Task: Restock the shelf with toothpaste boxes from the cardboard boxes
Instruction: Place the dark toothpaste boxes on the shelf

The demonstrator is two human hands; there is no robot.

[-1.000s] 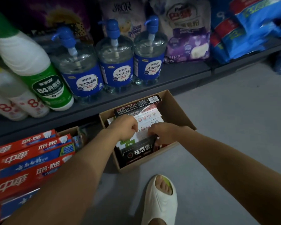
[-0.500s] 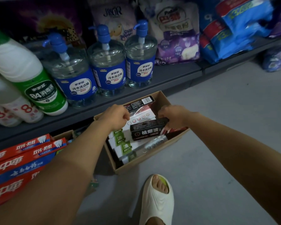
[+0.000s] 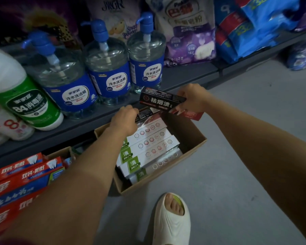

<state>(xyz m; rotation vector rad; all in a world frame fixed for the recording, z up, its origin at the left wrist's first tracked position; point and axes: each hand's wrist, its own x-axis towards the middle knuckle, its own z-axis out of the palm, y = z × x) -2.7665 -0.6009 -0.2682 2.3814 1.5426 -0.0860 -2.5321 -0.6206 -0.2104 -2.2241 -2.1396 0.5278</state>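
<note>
Right hand (image 3: 193, 99) fingers grip a black toothpaste box (image 3: 162, 101), raised above the cardboard box (image 3: 189, 137) on the floor. Left hand (image 3: 125, 121) fingers curl onto another black box (image 3: 145, 114) inside, beside white boxes (image 3: 148, 144).

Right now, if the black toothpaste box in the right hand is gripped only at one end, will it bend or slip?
The black toothpaste box probably stays stiff: its carton edges look straight. It seems light, since the right hand holds it by one end.

The left hand (image 3: 125, 120) covers the near end of a dark toothpaste box (image 3: 145, 114).
</note>
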